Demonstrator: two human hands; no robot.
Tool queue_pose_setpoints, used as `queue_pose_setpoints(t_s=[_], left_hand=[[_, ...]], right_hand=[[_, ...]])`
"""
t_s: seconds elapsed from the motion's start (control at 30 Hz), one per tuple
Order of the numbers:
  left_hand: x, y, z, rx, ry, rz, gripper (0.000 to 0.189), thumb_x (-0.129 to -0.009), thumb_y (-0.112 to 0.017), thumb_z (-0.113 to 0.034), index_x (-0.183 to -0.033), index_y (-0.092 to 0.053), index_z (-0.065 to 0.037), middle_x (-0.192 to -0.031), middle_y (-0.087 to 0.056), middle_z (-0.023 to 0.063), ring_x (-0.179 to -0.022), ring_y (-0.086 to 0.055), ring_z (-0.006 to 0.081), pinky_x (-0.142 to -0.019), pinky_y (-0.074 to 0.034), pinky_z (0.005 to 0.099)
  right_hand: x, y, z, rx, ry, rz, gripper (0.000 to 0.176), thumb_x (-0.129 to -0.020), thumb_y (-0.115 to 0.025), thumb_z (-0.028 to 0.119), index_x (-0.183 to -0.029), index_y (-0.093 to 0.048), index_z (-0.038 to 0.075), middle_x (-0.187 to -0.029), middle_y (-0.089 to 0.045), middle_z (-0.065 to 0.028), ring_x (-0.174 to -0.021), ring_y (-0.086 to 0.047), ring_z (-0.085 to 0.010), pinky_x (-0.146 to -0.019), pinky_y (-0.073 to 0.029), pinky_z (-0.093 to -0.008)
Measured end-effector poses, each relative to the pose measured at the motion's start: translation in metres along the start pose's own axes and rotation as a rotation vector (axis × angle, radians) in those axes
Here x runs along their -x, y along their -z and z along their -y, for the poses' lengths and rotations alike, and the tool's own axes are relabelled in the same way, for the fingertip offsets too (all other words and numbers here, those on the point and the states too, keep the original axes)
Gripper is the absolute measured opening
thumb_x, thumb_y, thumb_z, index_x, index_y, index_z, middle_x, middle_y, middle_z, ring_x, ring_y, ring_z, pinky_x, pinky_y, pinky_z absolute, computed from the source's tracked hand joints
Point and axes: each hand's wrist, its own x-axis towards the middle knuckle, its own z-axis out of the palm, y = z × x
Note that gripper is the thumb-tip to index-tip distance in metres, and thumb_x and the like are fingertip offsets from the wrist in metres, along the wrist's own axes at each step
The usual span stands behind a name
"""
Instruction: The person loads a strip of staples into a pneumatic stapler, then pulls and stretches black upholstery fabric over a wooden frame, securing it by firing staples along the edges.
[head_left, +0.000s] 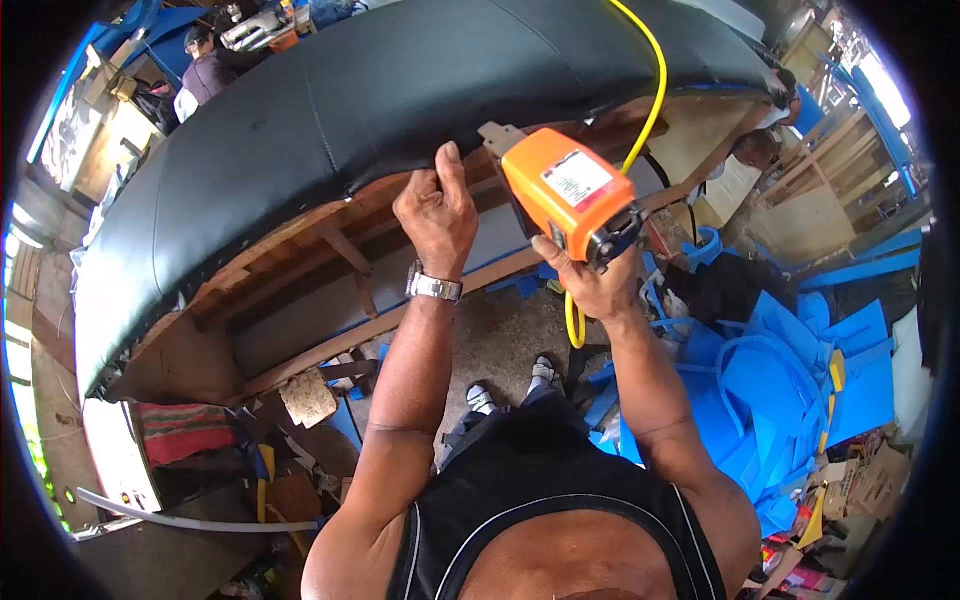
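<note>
Left hand (437, 205) raised, pinching the black cover (400, 90) edge. Right hand (590, 285) wrapped round the stapler (565, 190), nose slanting up-left beside it.

Left hand (438, 205) pinching the edge of black leather upholstery (400, 90) against a wooden sofa frame (300, 250), right hand (590, 280) just beside it gripping an orange pneumatic staple gun (565, 190) (yellow coiled air hose (655, 90) trailing upward), blue foam scraps (790, 380) below the right hand.

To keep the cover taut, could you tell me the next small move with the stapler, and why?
Probably press the orange stapler, held in the right hand, nose-first onto the black cover beside the left hand. That hand pinches the cover's edge against the wooden frame, and the nose is already close beside it.
</note>
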Motion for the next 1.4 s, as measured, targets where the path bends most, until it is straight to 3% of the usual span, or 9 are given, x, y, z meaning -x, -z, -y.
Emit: queue_pose_setpoints(t_s=[0.13, 0.37, 0.57, 0.73, 0.97, 1.0, 1.1, 1.27, 1.4], left_hand=[[-0.001, -0.004, 0.004, 0.05, -0.066, -0.034, 0.045, -0.099, -0.069, -0.019, -0.061, -0.053, 0.0, -0.05, -0.053, 0.0119, -0.044, -0.044, 0.0104, -0.042, -0.036, 0.0337], [-0.002, 0.002, -0.016, -0.015, -0.045, -0.027, 0.044, -0.101, -0.065, -0.021, -0.064, -0.057, 0.001, -0.053, -0.056, 0.0134, -0.045, -0.051, 0.0142, -0.046, -0.041, 0.0347], [-0.014, 0.018, -0.038, 0.753, 0.638, -0.191, 0.052, -0.1, -0.067, -0.038, -0.059, -0.052, -0.009, -0.055, -0.055, 0.0016, -0.046, -0.046, 0.0051, -0.04, -0.035, 0.0256], [-0.001, 0.02, -0.015, 0.13, 0.08, -0.19, 0.05, -0.104, -0.061, -0.033, -0.065, -0.05, -0.004, -0.058, -0.05, -0.0003, -0.054, -0.041, 0.0068, -0.047, -0.035, 0.0305], [0.002, 0.015, 0.012, 0.181, 0.073, -0.151, 0.05, -0.105, -0.059, -0.033, -0.069, -0.051, 0.0, -0.056, -0.046, 0.003, -0.056, -0.04, 0.0096, -0.049, -0.035, 0.0341], [0.002, 0.018, 0.005, 0.129, 0.055, -0.161, 0.051, -0.105, -0.06, -0.034, -0.068, -0.05, 0.0, -0.055, -0.045, 0.0049, -0.055, -0.039, 0.0102, -0.048, -0.035, 0.0344], [-0.001, 0.026, 0.003, 0.154, 0.14, -0.101, 0.051, -0.104, -0.061, -0.034, -0.066, -0.05, 0.0, -0.055, -0.047, 0.0031, -0.055, -0.039, 0.0099, -0.048, -0.036, 0.0343], [-0.007, 0.049, -0.02, 0.706, 0.507, -0.184, 0.04, -0.103, -0.064, -0.028, -0.072, -0.055, -0.004, -0.061, -0.05, -0.004, -0.061, -0.042, 0.0028, -0.052, -0.037, 0.0253], [-0.004, 0.047, 0.003, 0.358, 0.194, -0.199, 0.037, -0.104, -0.059, -0.024, -0.074, -0.055, -0.003, -0.064, -0.054, -0.001, -0.064, -0.043, 0.0045, -0.054, -0.038, 0.0273]], right_hand=[[0.001, -0.013, -0.003, 0.03, 0.037, 0.057, 0.039, -0.087, -0.083, 0.021, -0.114, -0.066, 0.0, -0.104, -0.075, -0.0115, -0.095, -0.074, -0.0242, -0.086, -0.058, -0.0368], [0.009, -0.026, -0.009, 0.136, -0.012, 0.111, 0.034, -0.088, -0.081, 0.016, -0.112, -0.067, -0.002, -0.107, -0.074, -0.0132, -0.097, -0.073, -0.0244, -0.086, -0.058, -0.0383], [0.003, -0.028, -0.005, 0.105, -0.006, 0.066, 0.033, -0.089, -0.08, 0.016, -0.113, -0.066, -0.001, -0.107, -0.075, -0.0128, -0.096, -0.073, -0.0247, -0.086, -0.058, -0.0391], [0.003, -0.024, 0.004, 0.111, -0.02, 0.115, 0.035, -0.089, -0.081, 0.018, -0.115, -0.066, -0.001, -0.109, -0.074, -0.013, -0.098, -0.073, -0.0244, -0.088, -0.058, -0.0392], [0.008, -0.045, 0.013, 0.073, 0.091, 0.047, 0.037, -0.086, -0.083, 0.018, -0.113, -0.067, -0.001, -0.106, -0.075, -0.0127, -0.095, -0.074, -0.0244, -0.085, -0.059, -0.0382], [0.002, -0.052, 0.002, 0.127, 0.158, 0.078, 0.032, -0.082, -0.081, 0.015, -0.109, -0.068, 0.003, -0.086, -0.073, -0.0153, -0.081, -0.073, -0.0364, -0.07, -0.058, -0.0423], [0.013, -0.065, -0.015, 0.2, 0.109, 0.059, 0.034, -0.082, -0.081, 0.016, -0.111, -0.067, 0.005, -0.086, -0.072, -0.0164, -0.08, -0.072, -0.0372, -0.068, -0.058, -0.0427], [0.014, -0.066, -0.004, 0.164, 0.127, 0.014, 0.028, -0.082, -0.08, 0.014, -0.105, -0.069, 0.004, -0.088, -0.074, -0.0148, -0.08, -0.074, -0.035, -0.068, -0.059, -0.0416], [0.017, -0.068, 0.002, 0.161, 0.142, 0.042, 0.026, -0.081, -0.08, 0.013, -0.103, -0.069, 0.004, -0.088, -0.074, -0.0147, -0.079, -0.074, -0.0341, -0.067, -0.059, -0.0409]])
